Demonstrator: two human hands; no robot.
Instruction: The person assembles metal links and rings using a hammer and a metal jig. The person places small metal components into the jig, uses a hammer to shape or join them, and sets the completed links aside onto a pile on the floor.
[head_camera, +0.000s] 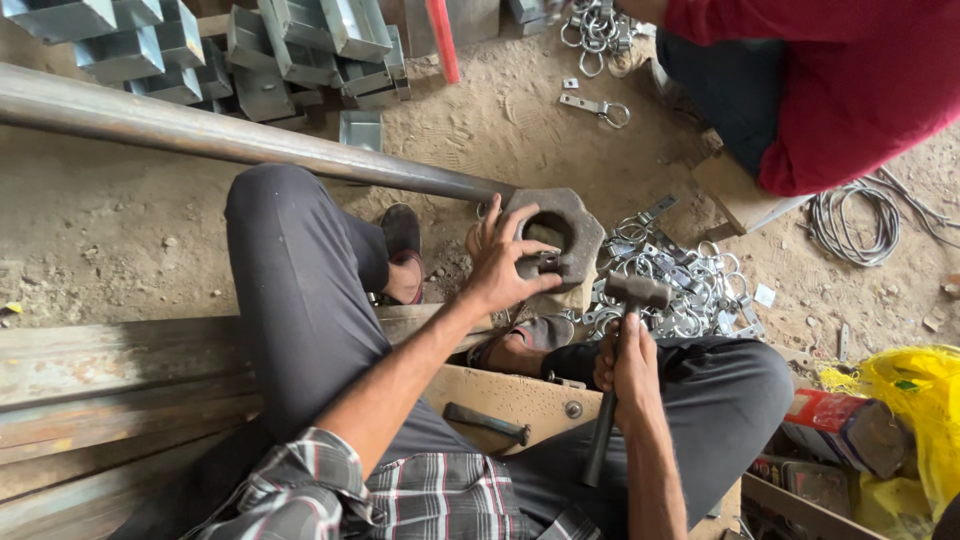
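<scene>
My left hand (503, 262) rests on a heavy rusty metal block with a round hole (575, 222), its fingers pinching a small metal piece (546, 260) at the hole's lower rim. My right hand (626, 368) grips the dark handle of a hammer (637, 292), whose head is raised just right of the block. A long steel pipe (200, 130) runs from the upper left and ends at the block. I sit with my knees spread, feet by the block.
A heap of shiny metal ring clasps (690, 285) lies right of the block. Folded sheet-metal channels (250, 50) are stacked at the top left. A person in a red shirt (830, 80) crouches top right beside coiled wire (855, 220). Yellow bag (915, 400) at right.
</scene>
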